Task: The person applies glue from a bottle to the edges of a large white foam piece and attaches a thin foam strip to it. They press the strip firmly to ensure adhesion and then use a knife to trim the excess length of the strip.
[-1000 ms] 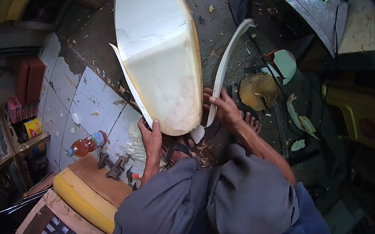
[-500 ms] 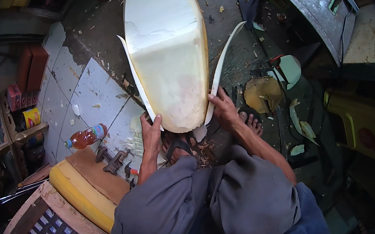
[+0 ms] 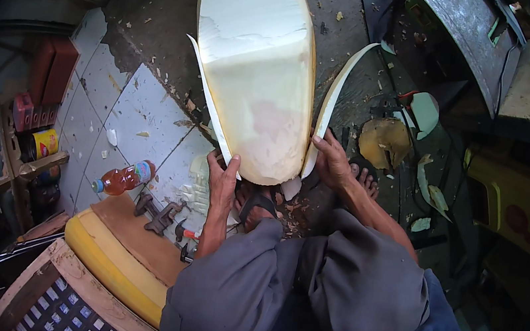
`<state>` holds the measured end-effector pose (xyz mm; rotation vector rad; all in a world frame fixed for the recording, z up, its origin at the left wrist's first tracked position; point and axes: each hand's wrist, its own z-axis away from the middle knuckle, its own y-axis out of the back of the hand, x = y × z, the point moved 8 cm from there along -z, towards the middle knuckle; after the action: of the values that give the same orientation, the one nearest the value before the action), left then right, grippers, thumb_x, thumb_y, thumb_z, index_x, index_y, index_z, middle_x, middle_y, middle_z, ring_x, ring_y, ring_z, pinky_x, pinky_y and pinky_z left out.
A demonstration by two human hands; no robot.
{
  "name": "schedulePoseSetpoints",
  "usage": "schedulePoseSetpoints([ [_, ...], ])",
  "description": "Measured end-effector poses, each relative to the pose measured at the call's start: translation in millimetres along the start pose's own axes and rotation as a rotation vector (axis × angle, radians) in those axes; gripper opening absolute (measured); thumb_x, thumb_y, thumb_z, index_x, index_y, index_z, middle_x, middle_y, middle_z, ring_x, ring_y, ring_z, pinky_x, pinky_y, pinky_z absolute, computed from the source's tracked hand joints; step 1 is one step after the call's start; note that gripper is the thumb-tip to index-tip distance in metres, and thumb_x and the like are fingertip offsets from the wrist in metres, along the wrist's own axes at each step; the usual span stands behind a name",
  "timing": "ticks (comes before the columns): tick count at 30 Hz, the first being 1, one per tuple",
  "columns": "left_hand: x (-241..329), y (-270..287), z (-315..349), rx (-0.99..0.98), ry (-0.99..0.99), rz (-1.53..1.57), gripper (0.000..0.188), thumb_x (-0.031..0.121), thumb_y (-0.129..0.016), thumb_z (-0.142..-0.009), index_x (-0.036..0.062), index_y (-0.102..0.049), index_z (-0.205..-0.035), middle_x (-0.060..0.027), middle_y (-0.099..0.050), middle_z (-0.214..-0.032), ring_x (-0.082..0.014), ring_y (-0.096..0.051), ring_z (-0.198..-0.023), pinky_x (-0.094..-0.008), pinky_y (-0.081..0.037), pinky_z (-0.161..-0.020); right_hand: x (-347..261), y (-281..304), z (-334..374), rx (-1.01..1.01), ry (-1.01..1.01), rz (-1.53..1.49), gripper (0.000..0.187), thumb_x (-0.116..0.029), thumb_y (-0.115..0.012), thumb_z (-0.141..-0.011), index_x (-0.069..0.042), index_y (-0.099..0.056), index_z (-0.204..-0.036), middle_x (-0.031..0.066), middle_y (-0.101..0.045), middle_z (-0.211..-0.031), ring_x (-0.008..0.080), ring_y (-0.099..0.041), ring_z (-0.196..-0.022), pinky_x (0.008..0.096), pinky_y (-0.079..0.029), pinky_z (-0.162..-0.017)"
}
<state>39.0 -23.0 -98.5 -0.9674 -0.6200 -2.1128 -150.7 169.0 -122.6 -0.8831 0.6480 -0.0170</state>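
The foam pad (image 3: 260, 78) lay between the hands. Left hand (image 3: 221, 183) pinched the left strip (image 3: 209, 105), right hand (image 3: 335, 165) the right strip (image 3: 333, 96), beside its near end. Matching strips to pad seemed underway; pressing their splayed far ends inward seemed called for.

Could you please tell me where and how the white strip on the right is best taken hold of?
The right white strip is probably best pinched by its lower part, coming from the right, roughly where the right hand holds it: it is long and narrow, its lower part runs close beside the pale pad, and its upper end curves away.
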Motion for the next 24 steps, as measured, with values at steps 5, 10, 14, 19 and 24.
schedulePoseSetpoints([
  [5, -2.4, 1.9, -2.6, 0.006, -0.012, -0.020, 0.066, 0.024, -0.068, -0.097, -0.0051, -0.032, -0.144, -0.0222, -0.055, -0.133, -0.0274, -0.057, -0.119, -0.0393, -0.046, -0.103, 2.3, -1.1, -0.1, 0.000, -0.017, -0.033, 0.073, -0.017, -0.065, -0.098, -0.001, -0.028, -0.158, 0.0148, -0.051, -0.150, 0.0251, -0.050, -0.138, 0.0415, -0.039, -0.117],
  [10, -4.6, 3.1, -3.3, -0.002, -0.012, -0.024, 0.069, 0.025, -0.069, -0.096, -0.0052, -0.031, -0.145, -0.0223, -0.055, -0.133, -0.0275, -0.057, -0.119, -0.0397, -0.046, -0.103, -2.1, -0.9, -1.5, -0.013, -0.083, -0.024, 0.071, -0.016, -0.064, -0.098, 0.001, -0.029, -0.158, 0.0161, -0.051, -0.150, 0.0259, -0.051, -0.138, 0.0424, -0.039, -0.117],
  [14, -3.4, 3.0, -2.9, -0.007, -0.012, -0.031, 0.070, 0.025, -0.069, -0.096, -0.0050, -0.031, -0.146, -0.0219, -0.055, -0.134, -0.0274, -0.056, -0.119, -0.0399, -0.046, -0.103, -7.6, 2.2, -2.2, -0.023, -0.145, -0.001, 0.068, -0.013, -0.063, -0.098, 0.003, -0.032, -0.156, 0.0173, -0.051, -0.149, 0.0270, -0.052, -0.137, 0.0431, -0.040, -0.118],
  [19, -2.4, 2.5, -2.4, -0.017, -0.016, -0.023, 0.068, 0.024, -0.068, -0.097, -0.0042, -0.031, -0.146, -0.0216, -0.055, -0.134, -0.0273, -0.056, -0.120, -0.0397, -0.045, -0.104, -7.3, 3.4, -4.0, -0.021, -0.126, 0.071, 0.067, -0.011, -0.063, -0.097, 0.005, -0.034, -0.155, 0.0163, -0.052, -0.149, 0.0247, -0.050, -0.138, 0.0391, -0.037, -0.119],
  [24, -3.8, 2.1, -3.6, -0.026, -0.015, -0.016, 0.065, 0.024, -0.067, -0.097, -0.0040, -0.032, -0.145, -0.0218, -0.054, -0.135, -0.0271, -0.056, -0.119, -0.0393, -0.045, -0.104, -2.6, 1.3, -5.4, -0.021, -0.125, 0.061, 0.070, -0.013, -0.065, -0.096, 0.005, -0.033, -0.155, 0.0158, -0.049, -0.151, 0.0232, -0.047, -0.140, 0.0361, -0.036, -0.118],
])
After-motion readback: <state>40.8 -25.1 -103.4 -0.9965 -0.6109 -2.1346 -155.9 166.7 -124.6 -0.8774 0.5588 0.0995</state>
